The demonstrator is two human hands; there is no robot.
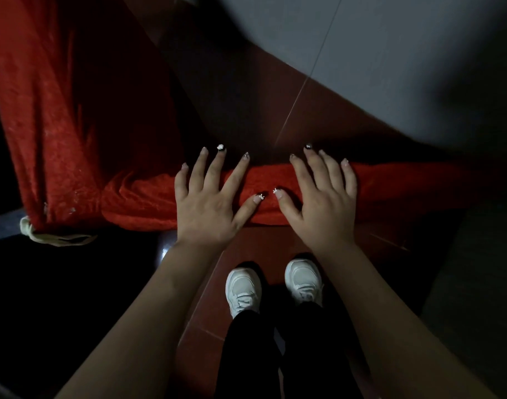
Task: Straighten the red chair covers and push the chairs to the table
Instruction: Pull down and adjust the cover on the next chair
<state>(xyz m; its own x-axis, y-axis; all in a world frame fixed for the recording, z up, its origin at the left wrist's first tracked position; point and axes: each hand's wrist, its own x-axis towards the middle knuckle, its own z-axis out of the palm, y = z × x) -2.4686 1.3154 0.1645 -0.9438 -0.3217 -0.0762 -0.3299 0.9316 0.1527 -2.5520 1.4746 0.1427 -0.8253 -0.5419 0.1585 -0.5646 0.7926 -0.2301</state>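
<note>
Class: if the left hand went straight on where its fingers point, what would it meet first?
Likely nothing: the left hand lies flat on the red chair cover, fingertips past its far edge; beyond is only shadow, depth unclear.

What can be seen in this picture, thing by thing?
red chair cover: one, red, across the middle, under both hands.
second red cover: one, red, hanging at the left; whether it is on another chair I cannot tell.
cream tie: one, cream, at the second cover's lower end.
floor tiles: count unclear, red-brown in the middle, grey at upper right.
shoes: two, white, left and right, below the hands.
trousers: one pair, black, bottom middle.
left hand: one, fingers straight and spread, resting on the red chair cover.
right hand: one, likewise, beside the left.
</note>
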